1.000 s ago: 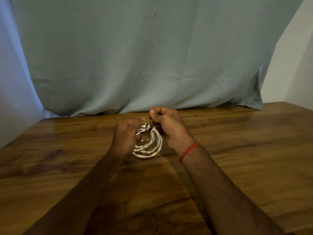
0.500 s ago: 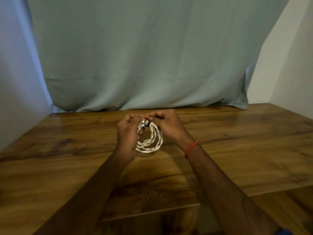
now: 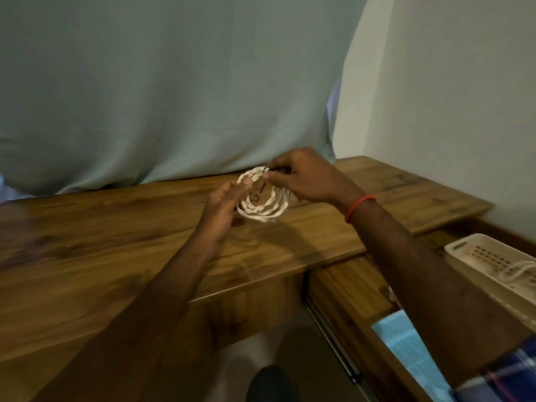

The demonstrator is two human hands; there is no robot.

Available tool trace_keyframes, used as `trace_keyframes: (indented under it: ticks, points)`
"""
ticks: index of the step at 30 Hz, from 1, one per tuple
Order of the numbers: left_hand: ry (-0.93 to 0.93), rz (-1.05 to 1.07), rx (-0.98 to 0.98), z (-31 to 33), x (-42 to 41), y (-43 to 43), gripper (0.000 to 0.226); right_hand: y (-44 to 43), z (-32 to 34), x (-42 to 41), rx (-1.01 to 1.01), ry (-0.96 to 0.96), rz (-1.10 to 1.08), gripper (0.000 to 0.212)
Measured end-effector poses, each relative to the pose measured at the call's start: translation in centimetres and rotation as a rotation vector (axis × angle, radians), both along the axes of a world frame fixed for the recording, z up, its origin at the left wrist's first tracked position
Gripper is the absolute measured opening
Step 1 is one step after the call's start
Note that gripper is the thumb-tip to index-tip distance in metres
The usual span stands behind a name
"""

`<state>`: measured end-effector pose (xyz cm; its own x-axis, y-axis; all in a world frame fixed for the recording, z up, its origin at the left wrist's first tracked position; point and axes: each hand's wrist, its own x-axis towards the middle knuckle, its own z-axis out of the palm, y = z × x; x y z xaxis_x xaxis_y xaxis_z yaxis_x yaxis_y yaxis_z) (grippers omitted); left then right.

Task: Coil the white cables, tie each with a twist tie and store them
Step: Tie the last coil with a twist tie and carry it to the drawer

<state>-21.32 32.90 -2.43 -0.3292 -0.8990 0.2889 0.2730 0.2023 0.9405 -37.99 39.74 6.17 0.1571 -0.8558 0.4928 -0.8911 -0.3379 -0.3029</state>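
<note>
While a coiled white cable is held upright just above the wooden table at the centre of the frame, its top is pinched closed between the thumb and fingers of the right hand, where a thin dark twist tie is wrapped, and the left hand is loosely open with fingertips resting on the coil's left side. The cable is judged light, soft and springy, best gripped at the tied point so the loops are kept together. No brand, label or writing can be read; a cream perforated basket holding pale cable is seen at the lower right.
</note>
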Motion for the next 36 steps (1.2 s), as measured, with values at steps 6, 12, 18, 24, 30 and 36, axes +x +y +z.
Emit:
trace_keyframes:
  ticks: [6,12,18,24,30,36]
  points:
    - [-0.149,-0.25,-0.033,-0.1,-5.7,6.0,0.037,7.4,0.5,-7.5,0.131,-0.223,-0.233,0.029]
    - [-0.236,-0.357,-0.082,-1.4,-11.4,11.2,0.036,14.9,-2.9,-12.7,0.209,-0.342,-0.421,0.034]
    - [-0.391,-0.462,-0.09,-3.7,-14.8,15.6,0.029,20.4,-6.4,-16.6,0.396,-0.395,-0.511,0.036]
    - [-0.832,-0.512,-0.533,-6.4,-15.2,17.2,0.047,24.2,-10.6,-16.9,0.609,-0.446,-0.518,0.028]
    - [-1.251,-0.485,-0.92,-8.1,-15.6,19.2,0.055,26.1,-15.5,-15.8,0.747,-0.365,-0.532,0.029]
    - [-1.283,-0.515,-0.996,-8.9,-16.0,19.6,0.044,26.7,-18.5,-14.7,0.826,-0.27,-0.541,0.026]
